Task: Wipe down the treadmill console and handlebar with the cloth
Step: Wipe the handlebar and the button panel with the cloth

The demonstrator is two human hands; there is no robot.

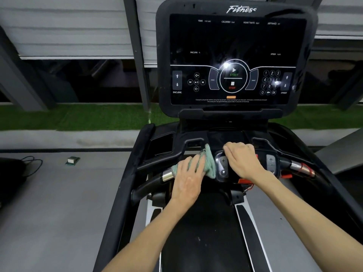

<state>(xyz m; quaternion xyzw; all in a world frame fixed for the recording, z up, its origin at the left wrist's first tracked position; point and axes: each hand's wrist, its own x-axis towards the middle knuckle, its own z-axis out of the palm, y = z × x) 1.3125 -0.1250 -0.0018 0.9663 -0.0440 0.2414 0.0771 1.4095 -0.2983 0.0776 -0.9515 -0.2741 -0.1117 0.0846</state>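
A black treadmill console (233,46) with a dark touch panel stands ahead of me. Below it runs the handlebar (151,182), black with chrome sensor sections. My left hand (189,178) presses a pale green cloth (209,163) around the bar's left chrome section, fingers wrapped over it. My right hand (242,160) rests palm down on the centre of the bar, between two small button pads (222,165), holding nothing I can see. Part of the cloth sticks up between the two hands.
The running belt (204,232) stretches below my arms. A red safety clip and cord (285,176) hang at the right of the bar. A small green box (72,160) and a black cable (31,165) lie on the grey floor at left. Green turf lies beyond.
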